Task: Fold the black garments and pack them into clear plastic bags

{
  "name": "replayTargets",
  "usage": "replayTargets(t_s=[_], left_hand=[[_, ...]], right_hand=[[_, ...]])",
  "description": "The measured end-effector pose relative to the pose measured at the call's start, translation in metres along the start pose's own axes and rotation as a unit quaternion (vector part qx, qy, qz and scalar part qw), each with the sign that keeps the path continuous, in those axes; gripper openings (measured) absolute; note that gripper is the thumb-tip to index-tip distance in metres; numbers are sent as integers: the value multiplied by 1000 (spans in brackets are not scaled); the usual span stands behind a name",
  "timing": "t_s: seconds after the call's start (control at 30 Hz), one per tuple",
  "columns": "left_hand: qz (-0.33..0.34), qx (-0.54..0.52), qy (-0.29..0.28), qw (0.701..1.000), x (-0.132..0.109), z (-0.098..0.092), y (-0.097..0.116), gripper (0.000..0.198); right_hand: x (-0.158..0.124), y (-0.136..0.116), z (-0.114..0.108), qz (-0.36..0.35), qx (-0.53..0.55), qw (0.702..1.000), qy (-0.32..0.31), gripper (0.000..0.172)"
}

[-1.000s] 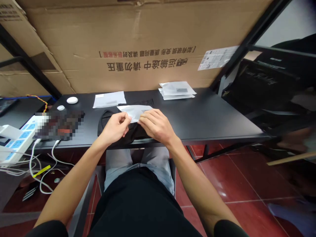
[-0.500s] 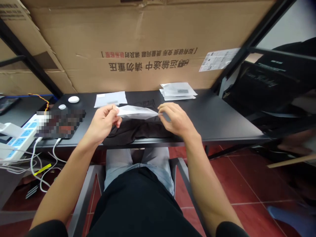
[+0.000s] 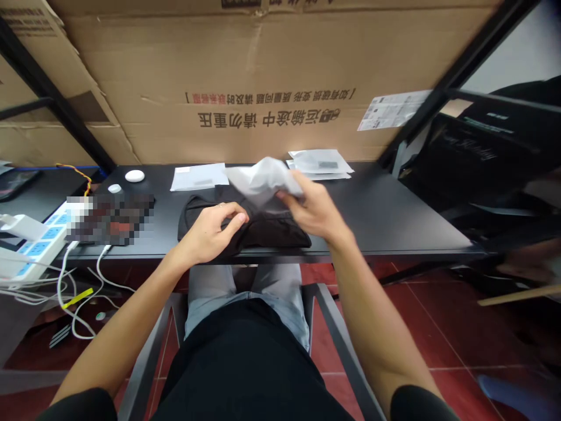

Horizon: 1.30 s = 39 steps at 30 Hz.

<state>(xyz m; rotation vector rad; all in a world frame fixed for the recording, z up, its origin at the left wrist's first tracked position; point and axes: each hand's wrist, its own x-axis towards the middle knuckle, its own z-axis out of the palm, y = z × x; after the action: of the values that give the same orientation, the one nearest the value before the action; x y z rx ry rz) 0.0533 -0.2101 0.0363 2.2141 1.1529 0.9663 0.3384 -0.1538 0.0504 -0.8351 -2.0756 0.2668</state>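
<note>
My right hand [image 3: 313, 204] grips a thin, whitish translucent plastic bag [image 3: 265, 181] by its right end, with thumb and fingers closed on it. The bag is creased and tilted, its free left end sticking out to the left above the desk. Below it lies a folded black cloth item [image 3: 274, 231] near the desk's front edge; its exact kind does not show. My left hand [image 3: 217, 231] is over the left part of this cloth, its fingers curled and the thumb close to the fingertips. Whether it pinches anything, such as the cloth, cannot be made out.
Flat whitish plastic bags lie at the back of the black desk [image 3: 372, 216], one on the left [image 3: 199, 176] and a small pile on the right [image 3: 322, 164]. A white oval case [image 3: 134, 176], a power strip [image 3: 41, 242] and cables stand left. Cardboard [image 3: 263, 70] walls the back.
My left hand has let go of the plastic bag and moved right and down over the black cloth. The bag, stretched between both hands before, is now crumpled and raised in my right hand alone.
</note>
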Motion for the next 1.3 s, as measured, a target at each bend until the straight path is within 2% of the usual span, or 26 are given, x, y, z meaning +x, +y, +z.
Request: replayTargets(t_s=[0.07,0.1,0.17,0.23,0.3,0.33,0.4,0.43,0.47,0.53,0.63,0.77,0.87,0.93,1.0,1.07,1.1,1.2,1.3], left_hand=[[0,126,-26,992,-3,6,-19,41],[-3,172,-43,984,-4,10,-29,44],[-22,234,-77,969,-6,17,-45,51],[-48,269,-94,957,-8,22,-56,55],[-63,287,-101,951,-10,25,-60,57],[-65,291,-105,949,-10,25,-61,58],[-64,295,-114,947,-11,24,-62,59],[-62,294,-120,946,-11,23,-62,60],[-60,291,-126,946,-11,21,-63,61],[-55,286,-135,947,-11,18,-64,62],[-50,279,-141,948,-9,14,-67,62],[-44,273,-148,949,-7,11,-68,63],[-32,270,-154,950,-5,8,-68,62],[-23,264,-163,950,-2,3,-68,62],[-7,251,-178,952,6,-7,-70,61],[11,232,-181,956,21,-20,-73,58],[17,228,-171,958,31,-26,-75,57],[-4,272,-91,958,66,-38,-86,52],[-65,340,-52,937,96,-39,-100,47]], right_hand=[[19,22,-32,-11,-27,996,83,38],[29,36,-49,-14,-56,993,103,38],[50,70,-78,-11,-139,984,114,45],[65,109,-97,2,-229,968,99,53],[70,148,-103,43,-313,947,57,61],[69,166,-102,79,-344,935,14,65],[63,196,-94,168,-354,910,-136,70],[58,207,-89,201,-347,897,-186,72],[55,215,-85,222,-341,888,-216,73],[50,225,-79,237,-341,880,-232,70],[51,229,-79,227,-352,878,-231,62],[56,225,-83,195,-330,899,-214,60],[60,216,-80,142,-314,922,-179,61],[63,206,-73,76,-289,943,-149,61],[68,190,-60,0,-244,961,-133,61],[72,172,-41,-45,-197,968,-150,57],[74,164,-29,-47,-185,966,-172,53],[76,145,8,-17,-188,948,-255,42],[76,143,38,12,-229,936,-266,41]])
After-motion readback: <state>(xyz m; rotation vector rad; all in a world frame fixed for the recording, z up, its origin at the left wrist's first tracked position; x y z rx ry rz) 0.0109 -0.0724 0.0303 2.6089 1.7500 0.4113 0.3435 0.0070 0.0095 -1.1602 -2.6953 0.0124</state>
